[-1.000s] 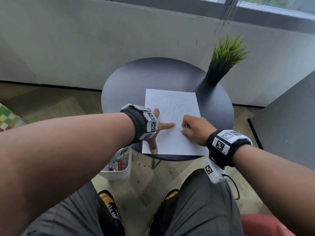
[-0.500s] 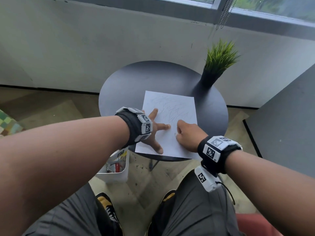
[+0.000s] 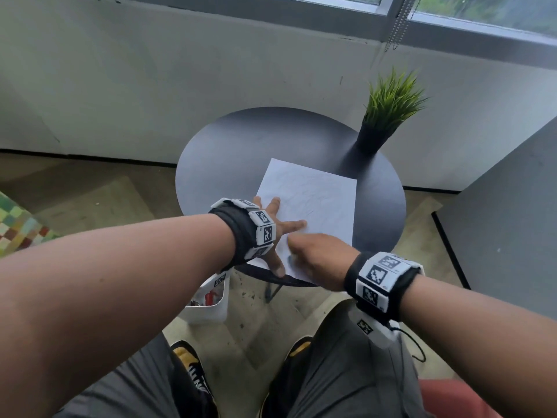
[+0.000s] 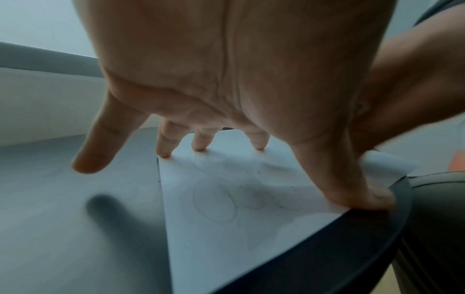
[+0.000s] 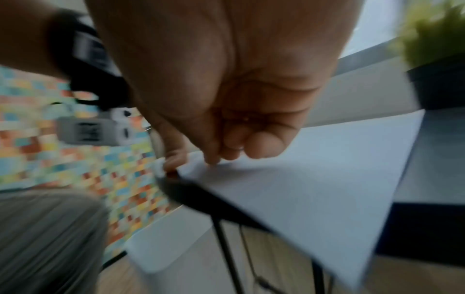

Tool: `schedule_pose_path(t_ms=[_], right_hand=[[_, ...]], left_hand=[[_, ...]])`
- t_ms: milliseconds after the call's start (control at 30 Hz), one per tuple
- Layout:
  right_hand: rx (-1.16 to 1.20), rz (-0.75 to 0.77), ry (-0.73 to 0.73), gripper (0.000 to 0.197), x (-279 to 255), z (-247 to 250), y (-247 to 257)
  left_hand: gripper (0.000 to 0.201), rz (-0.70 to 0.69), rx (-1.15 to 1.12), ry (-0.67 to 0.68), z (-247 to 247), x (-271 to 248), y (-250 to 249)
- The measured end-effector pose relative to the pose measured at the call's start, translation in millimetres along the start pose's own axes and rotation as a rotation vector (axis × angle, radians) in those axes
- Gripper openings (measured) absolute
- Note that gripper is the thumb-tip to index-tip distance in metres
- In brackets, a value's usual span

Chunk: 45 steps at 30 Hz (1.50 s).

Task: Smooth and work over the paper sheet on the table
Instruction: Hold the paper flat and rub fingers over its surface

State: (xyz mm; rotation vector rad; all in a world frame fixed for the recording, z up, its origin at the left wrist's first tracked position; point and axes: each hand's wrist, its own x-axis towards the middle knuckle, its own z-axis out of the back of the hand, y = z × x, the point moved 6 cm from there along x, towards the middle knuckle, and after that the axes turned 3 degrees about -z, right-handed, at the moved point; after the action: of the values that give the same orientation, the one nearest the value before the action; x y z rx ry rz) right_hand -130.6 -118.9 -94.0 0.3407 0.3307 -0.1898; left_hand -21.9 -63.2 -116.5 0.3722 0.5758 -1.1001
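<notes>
A white paper sheet (image 3: 313, 200) with faint pencil marks lies on the round dark table (image 3: 241, 152), its near edge over the rim. My left hand (image 3: 277, 230) is spread flat on the sheet's near left part. In the left wrist view the fingertips (image 4: 198, 148) and thumb press the paper (image 4: 226, 218), and the little finger hovers over bare tabletop. My right hand (image 3: 316, 254) is curled, its fingertips down on the sheet close to the left thumb. The right wrist view is blurred; the right hand (image 5: 226, 99) shows bunched fingers touching the paper (image 5: 314, 179). I see nothing in them.
A green plant in a black pot (image 3: 372, 140) stands at the table's far right, just beyond the sheet. A white bin (image 3: 208, 306) sits on the floor under the near left rim. A grey cabinet (image 3: 497, 221) is at the right, and my knees are below the table edge.
My right hand has slid left along the near part of the sheet, closer to the left thumb. The left hand stays spread on the paper.
</notes>
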Motion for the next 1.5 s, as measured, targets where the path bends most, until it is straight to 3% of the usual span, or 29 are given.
schedule_pose_path(t_ms=[67,100,233,300,367,433,567,633,767,933,1000,1067,1133,1267,1300,1367,1433,1500], right_hand=[[-0.031,0.109,0.116,0.009,-8,-7,7],[-0.047,0.086,0.112,0.008,-4,-3,-1],[0.039,-0.252,-0.107,0.01,7,18,-44],[0.022,-0.159,-0.092,0.015,6,8,-20],[0.034,0.013,0.018,0.006,1,-8,10],[0.029,0.026,0.076,0.007,3,-5,6],[0.13,-0.346,-0.105,0.009,17,26,-58],[0.148,-0.384,-0.125,0.013,18,24,-69],[0.159,-0.342,-0.094,0.016,14,19,-62],[0.051,-0.322,-0.144,0.016,10,20,-54],[-0.005,-0.214,-0.146,0.014,9,14,-39],[-0.062,-0.021,-0.029,0.012,4,2,-17],[-0.08,0.074,0.092,0.011,-1,-2,-11],[-0.024,-0.25,-0.11,0.012,13,29,-55],[-0.041,-0.27,-0.148,0.011,12,30,-56],[-0.041,-0.141,-0.116,0.012,8,19,-35],[-0.03,0.071,0.023,0.012,-3,0,-4],[-0.039,0.088,0.086,0.007,-3,1,-6]], left_hand=[[0.125,0.009,0.015,0.008,-1,0,1],[0.125,0.009,0.012,0.006,-2,0,2],[0.123,0.013,-0.018,0.006,-4,-1,3],[0.125,0.017,-0.018,0.01,-6,2,4],[0.127,0.02,0.012,0.009,-6,4,5],[0.127,0.021,0.015,0.01,-5,3,4],[0.124,0.03,-0.005,0.021,-1,-3,2],[0.123,0.038,-0.009,0.024,0,-4,1],[0.104,0.018,-0.056,-0.106,6,-9,-4],[0.114,0.025,-0.048,-0.18,-2,-10,-12],[0.116,0.002,-0.043,-0.168,-2,-10,-10],[0.116,-0.022,-0.023,-0.153,0,-10,-10],[0.117,-0.03,-0.002,-0.134,1,-8,-12],[0.121,-0.023,0.008,-0.066,3,-5,-15],[0.122,-0.02,0.007,-0.051,2,-5,-15],[0.123,-0.025,-0.005,-0.04,1,-5,-14],[0.124,-0.03,-0.01,-0.036,-1,-5,-12],[0.122,-0.038,-0.015,-0.046,-2,-4,-11]])
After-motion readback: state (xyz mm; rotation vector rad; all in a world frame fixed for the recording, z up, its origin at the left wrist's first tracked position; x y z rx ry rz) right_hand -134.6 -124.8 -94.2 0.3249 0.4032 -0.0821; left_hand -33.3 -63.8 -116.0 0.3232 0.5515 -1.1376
